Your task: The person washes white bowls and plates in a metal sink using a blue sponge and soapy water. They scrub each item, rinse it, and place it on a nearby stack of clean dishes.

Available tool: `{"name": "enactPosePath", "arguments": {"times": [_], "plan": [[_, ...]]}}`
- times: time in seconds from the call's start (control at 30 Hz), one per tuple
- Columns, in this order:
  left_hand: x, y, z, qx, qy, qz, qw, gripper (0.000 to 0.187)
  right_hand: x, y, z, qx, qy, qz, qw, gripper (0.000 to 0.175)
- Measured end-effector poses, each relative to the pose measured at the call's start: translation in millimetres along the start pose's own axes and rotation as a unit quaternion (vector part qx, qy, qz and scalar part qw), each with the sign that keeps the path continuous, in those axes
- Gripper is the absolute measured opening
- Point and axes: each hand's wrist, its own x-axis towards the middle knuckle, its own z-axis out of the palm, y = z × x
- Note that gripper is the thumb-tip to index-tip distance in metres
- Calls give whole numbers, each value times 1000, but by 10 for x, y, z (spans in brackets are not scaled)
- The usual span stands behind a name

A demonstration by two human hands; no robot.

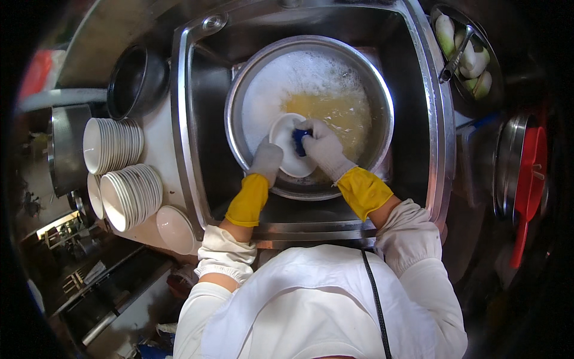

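Both hands wear pale knit gloves over yellow rubber ones. My left hand grips the near-left rim of a white bowl, which is tilted over a wide metal basin. A dark blue scrubbing pad is pinched in my right hand and lies against the bowl's inside. Foamy, yellowish water fills the basin around the bowl. The basin stands inside a stainless steel sink. My fingertips under the bowl are hidden.
Left of the sink stand stacks of white bowls, a single white bowl and a black pot. To the right are a pan holding white radishes with a peeler-like tool, several metal basins and a red plastic strainer.
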Motion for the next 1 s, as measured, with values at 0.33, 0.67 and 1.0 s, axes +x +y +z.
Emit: {"name": "enactPosePath", "arguments": {"times": [0.33,0.67,1.0], "plan": [[-552,668,-283,229,110,189,949,62,-121,183,-36,-464,-202,-118,854,39],[-830,-280,-1121,233,190,163,940,35,-211,705,-551,-499,-166,28,850,27],[-2293,-1820,-2030,-283,435,24,854,40,-156,529,-544,-520,-236,68,818,36]]}}
